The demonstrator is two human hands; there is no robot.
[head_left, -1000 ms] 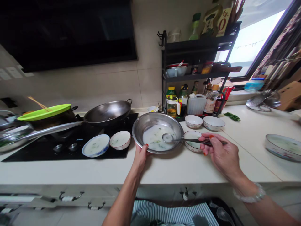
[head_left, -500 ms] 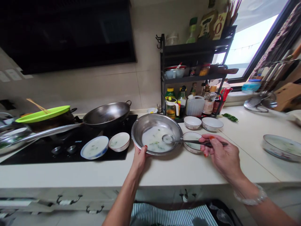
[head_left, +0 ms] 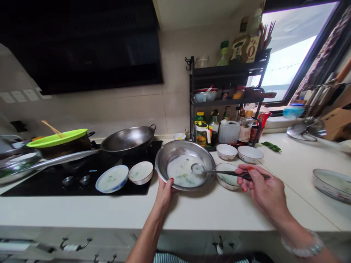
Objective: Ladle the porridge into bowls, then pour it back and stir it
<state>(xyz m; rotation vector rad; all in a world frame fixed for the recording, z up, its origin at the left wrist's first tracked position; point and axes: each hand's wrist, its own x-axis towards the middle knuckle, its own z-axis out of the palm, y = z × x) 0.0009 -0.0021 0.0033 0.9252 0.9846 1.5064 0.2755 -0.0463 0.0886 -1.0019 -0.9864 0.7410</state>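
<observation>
A large steel bowl (head_left: 175, 149) with pale soup and green bits stands on the white counter. My left hand (head_left: 164, 191) grips its near rim, thumb over the edge. My right hand (head_left: 260, 186) is closed on the dark handle of a metal ladle (head_left: 197, 168), whose scoop sits over the soup at the bowl's right side. Under the ladle's handle, just right of the steel bowl, is a small white bowl (head_left: 223, 180) holding some soup.
Two filled bowls (head_left: 112, 178) (head_left: 140, 171) sit on the black cooktop, with a wok (head_left: 127, 139) and a green-lidded pot (head_left: 56, 140) behind. Two empty small bowls (head_left: 226, 151) (head_left: 250, 154) stand before a black spice rack (head_left: 227, 98). A shallow dish (head_left: 331, 180) lies far right.
The view has tilted upward a little, so everything sits lower in frame. Both hands keep their grips; the ladle's scoop stays at the bowl's right side.
</observation>
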